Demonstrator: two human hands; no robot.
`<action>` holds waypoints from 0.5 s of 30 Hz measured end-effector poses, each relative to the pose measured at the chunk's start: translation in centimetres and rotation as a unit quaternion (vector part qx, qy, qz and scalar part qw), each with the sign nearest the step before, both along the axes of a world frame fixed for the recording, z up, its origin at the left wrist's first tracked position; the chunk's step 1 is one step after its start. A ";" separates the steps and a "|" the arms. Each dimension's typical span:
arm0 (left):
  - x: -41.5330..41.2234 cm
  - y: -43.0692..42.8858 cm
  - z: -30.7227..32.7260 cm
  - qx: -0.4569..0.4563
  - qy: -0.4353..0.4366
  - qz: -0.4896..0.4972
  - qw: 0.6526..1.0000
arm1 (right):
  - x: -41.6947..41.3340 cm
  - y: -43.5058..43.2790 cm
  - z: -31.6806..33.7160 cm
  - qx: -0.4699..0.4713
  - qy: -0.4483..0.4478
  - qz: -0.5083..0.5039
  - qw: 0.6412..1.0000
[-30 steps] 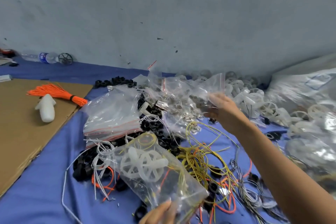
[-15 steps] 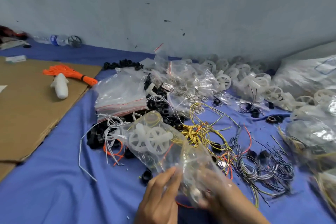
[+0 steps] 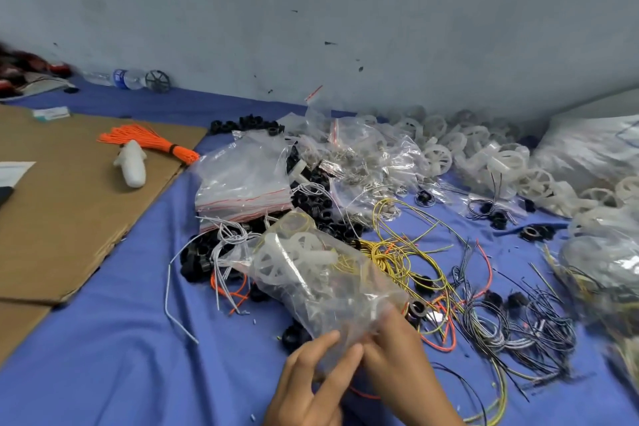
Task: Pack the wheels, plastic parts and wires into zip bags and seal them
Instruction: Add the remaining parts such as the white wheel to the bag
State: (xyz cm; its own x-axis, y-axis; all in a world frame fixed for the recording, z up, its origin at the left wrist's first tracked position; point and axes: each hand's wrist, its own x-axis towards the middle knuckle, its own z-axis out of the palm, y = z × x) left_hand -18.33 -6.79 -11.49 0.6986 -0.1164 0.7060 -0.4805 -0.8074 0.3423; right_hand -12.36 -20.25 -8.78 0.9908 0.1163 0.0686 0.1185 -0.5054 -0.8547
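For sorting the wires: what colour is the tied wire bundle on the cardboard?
The bundle is orange; head view.

The left hand [image 3: 311,380] and right hand [image 3: 397,356] meet side by side at the near edge, and both pinch the near end of the zip bag [image 3: 311,273].

right hand [image 3: 397,360] back, pinching bag [image 3: 311,273] (near end)

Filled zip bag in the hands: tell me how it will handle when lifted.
The zip bag is thin crinkled film, so probably floppy and slippery. White wheels bunch at its far end, so it likely sags there.
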 end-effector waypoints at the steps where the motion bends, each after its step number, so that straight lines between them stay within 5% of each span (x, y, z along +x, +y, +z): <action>1: -0.3 0.3 0.2 -0.008 0.020 -0.010 1.000 | -0.4 -1.0 -0.1 0.043 0.011 -0.006 0.999; 4: 0.3 1.1 0.4 0.034 -0.009 0.013 0.999 | -1.0 -2.5 0.7 0.166 0.057 0.006 0.984; 7: 0.5 1.5 1.2 0.007 0.006 -0.003 1.000 | -0.4 -1.3 1.2 0.329 0.186 -0.006 0.926; 11: 0.7 1.7 2.5 0.011 -0.004 -0.070 0.997 | 1.3 3.2 2.4 0.391 0.253 0.057 0.883; 15: 0.6 2.4 2.6 0.058 -0.013 -0.061 0.996 | 3.5 5.5 1.7 0.312 0.171 -0.009 0.935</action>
State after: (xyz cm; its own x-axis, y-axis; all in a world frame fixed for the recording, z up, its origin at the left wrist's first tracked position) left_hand -17.69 -4.42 -8.93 0.6566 -0.2809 0.7000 -0.5843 -0.7763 0.2365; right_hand -8.89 -14.75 -7.05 0.9685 0.1427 -0.2042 -0.2199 0.1042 -0.9699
